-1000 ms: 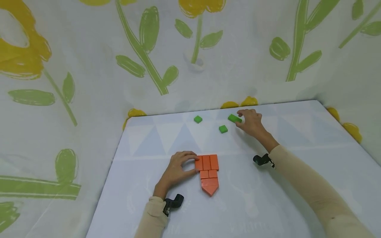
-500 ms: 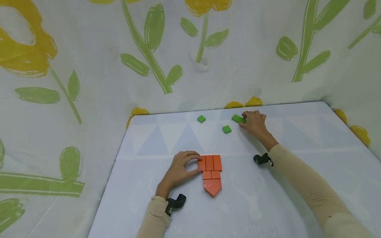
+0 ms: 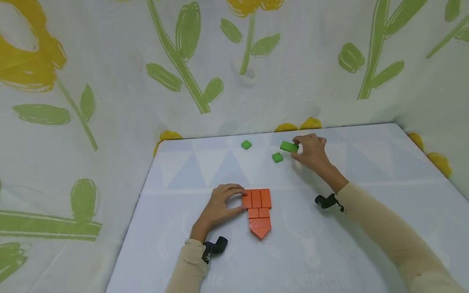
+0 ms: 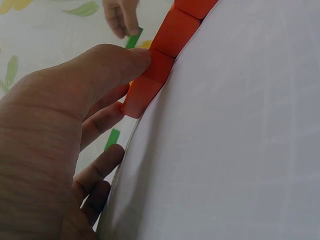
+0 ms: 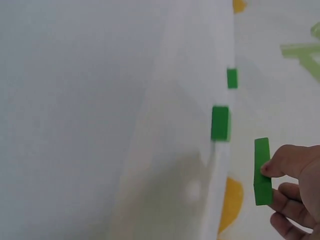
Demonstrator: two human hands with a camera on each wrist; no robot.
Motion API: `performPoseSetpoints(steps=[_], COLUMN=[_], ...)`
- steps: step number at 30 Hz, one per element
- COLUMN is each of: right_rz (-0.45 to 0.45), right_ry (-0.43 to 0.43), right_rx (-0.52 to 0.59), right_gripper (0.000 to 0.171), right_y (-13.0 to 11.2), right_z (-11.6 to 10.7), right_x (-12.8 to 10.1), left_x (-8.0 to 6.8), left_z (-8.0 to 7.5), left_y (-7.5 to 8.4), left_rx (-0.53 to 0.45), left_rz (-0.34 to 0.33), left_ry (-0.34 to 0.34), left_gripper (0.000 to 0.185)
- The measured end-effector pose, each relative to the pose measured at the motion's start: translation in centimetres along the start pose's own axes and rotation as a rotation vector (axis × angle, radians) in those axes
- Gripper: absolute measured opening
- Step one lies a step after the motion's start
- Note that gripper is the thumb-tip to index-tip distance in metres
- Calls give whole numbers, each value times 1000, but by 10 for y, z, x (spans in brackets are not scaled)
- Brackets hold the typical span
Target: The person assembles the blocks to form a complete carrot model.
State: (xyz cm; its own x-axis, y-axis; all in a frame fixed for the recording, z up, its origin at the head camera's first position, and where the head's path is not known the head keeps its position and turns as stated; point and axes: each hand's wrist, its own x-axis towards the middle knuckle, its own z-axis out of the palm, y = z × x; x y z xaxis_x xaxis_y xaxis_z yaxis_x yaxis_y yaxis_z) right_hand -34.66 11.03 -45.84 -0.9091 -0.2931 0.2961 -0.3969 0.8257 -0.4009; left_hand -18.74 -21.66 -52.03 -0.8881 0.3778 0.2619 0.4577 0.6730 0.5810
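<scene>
An orange arrow-like shape of several flat blocks [image 3: 259, 213] lies on the table, its point toward me. My left hand [image 3: 220, 207] pinches the leftmost orange block [image 3: 247, 199] of its far row between thumb and fingers; the left wrist view shows the thumb [image 4: 115, 65] on that block's near side. Farther back, my right hand [image 3: 311, 150] holds a green oblong block [image 3: 289, 147] by one end. The right wrist view shows this green block [image 5: 262, 172] raised off the table. Two small green square blocks, one nearer [image 3: 277, 157] and one farther left [image 3: 246, 145], lie close by.
The white table [image 3: 176, 252] has a pale blue triangle pattern. Its far edge meets a hanging cloth [image 3: 278, 89] printed with yellow flowers and green leaves. A black wrist camera [image 3: 215, 247] sits on the left wrist, and another black camera [image 3: 326, 201] on the right.
My right hand has lifted the green oblong block off the table and shifted it slightly left. The left hand stays at the orange blocks, which keep their arrangement.
</scene>
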Motion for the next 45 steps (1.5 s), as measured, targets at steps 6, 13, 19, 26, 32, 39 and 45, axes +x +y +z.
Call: performPoseSetpoints(steps=[6, 13, 19, 26, 32, 39, 45], right_rz=[-151, -293, -359, -404, -408, -379, -346], right_ry=[-48, -132, -193, -248, -273, -327, -364], right_rx=[42, 54, 56, 62, 67, 76, 103], right_gripper=[37, 35, 37, 36, 34, 34, 32], right_y=[-33, -68, -85, -93, -96, -93, -91], right_z=[-5, -1, 12, 27, 30, 33, 34], right_x=[-18, -35, -44, -50, -53, -53, -53], left_x=[0, 1, 0, 0, 0, 0, 1], left_z=[0, 0, 0, -1, -1, -1, -1], left_y=[0, 0, -1, -1, -1, 0, -2], left_rx=[8, 28, 30, 26, 32, 29, 32], left_rz=[6, -4, 10, 35, 27, 13, 12], left_ry=[-9, -1, -4, 5, 3, -12, -13], left_gripper=[39, 39, 39, 41, 40, 42, 41])
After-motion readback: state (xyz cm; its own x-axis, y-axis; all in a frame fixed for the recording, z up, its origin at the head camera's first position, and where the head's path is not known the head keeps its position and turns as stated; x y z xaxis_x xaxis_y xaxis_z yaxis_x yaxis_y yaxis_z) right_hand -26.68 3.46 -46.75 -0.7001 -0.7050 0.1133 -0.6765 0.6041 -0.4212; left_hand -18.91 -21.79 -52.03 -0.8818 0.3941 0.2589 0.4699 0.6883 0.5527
